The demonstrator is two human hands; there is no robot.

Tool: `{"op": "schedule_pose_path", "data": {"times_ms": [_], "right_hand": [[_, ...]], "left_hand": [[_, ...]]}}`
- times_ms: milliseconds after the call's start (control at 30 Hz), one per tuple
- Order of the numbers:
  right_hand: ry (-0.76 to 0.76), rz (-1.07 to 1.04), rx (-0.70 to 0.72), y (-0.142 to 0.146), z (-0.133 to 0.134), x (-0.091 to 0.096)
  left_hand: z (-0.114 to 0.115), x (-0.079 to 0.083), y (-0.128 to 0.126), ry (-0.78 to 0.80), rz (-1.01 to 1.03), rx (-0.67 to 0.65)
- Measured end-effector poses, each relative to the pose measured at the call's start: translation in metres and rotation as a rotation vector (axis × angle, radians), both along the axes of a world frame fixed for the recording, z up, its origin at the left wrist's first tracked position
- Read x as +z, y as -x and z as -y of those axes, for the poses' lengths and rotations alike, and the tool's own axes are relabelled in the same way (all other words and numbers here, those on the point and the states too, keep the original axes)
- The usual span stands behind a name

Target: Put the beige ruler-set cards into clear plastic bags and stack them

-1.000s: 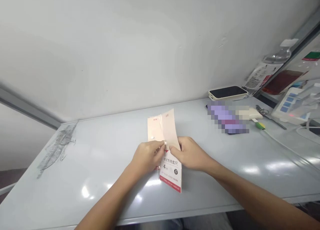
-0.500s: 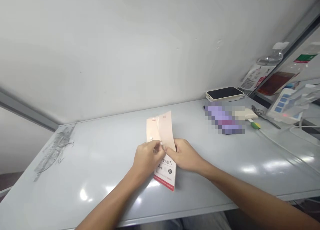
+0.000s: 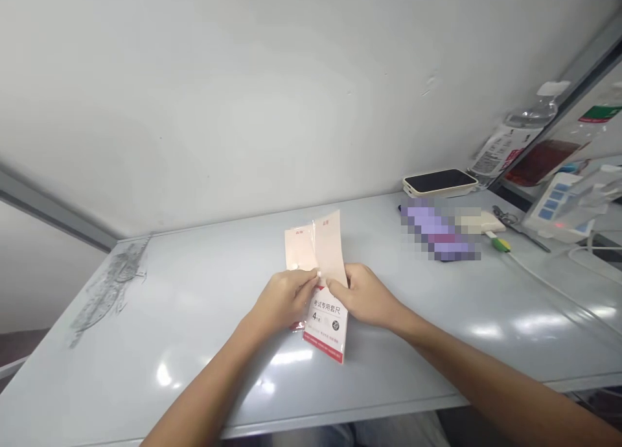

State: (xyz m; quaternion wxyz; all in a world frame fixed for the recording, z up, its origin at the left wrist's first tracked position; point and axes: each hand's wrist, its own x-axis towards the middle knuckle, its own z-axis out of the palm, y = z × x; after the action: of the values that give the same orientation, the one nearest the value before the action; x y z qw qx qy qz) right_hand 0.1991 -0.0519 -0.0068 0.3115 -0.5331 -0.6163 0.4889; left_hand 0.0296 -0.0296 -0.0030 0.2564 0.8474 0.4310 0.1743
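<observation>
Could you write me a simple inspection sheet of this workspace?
Surface: glossy grey table with light reflections and a dark drawing at its left end.
Item in hand: a printed packet, its pale upper panels standing apart, red band along the bottom.
Clutter: on the right, a phone, a pixelated purple thing, a whitish block.
Hands: left hand pinches at a small white bit on the packet; right hand grips its right edge.
Cables: a white cable runs from the block, with a green-and-yellow piece near its end.
Surroundings: pale wall behind; white-capped bottle at right.
</observation>
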Motion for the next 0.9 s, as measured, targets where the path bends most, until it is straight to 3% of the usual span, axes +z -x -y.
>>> {"op": "schedule_pose_path", "data": {"times_ms": [300,467,700,900], "right_hand": [[0.001,0.006,0.013,0.003,0.004,0.000],[-0.005,0.018,0.013,0.004,0.004,-0.001],[0.023,0.003,0.016,0.004,0.004,0.001],[0.005,-0.056,-0.045,0.000,-0.003,0.008]], "left_hand": [[0.005,-0.010,-0.006,-0.110,0.026,0.147],[0.006,-0.011,-0.007,-0.133,0.018,0.162],[0.003,-0.006,-0.008,0.004,0.080,0.195],[0.003,-0.001,-0.006,0.067,0.165,0.328]]}}
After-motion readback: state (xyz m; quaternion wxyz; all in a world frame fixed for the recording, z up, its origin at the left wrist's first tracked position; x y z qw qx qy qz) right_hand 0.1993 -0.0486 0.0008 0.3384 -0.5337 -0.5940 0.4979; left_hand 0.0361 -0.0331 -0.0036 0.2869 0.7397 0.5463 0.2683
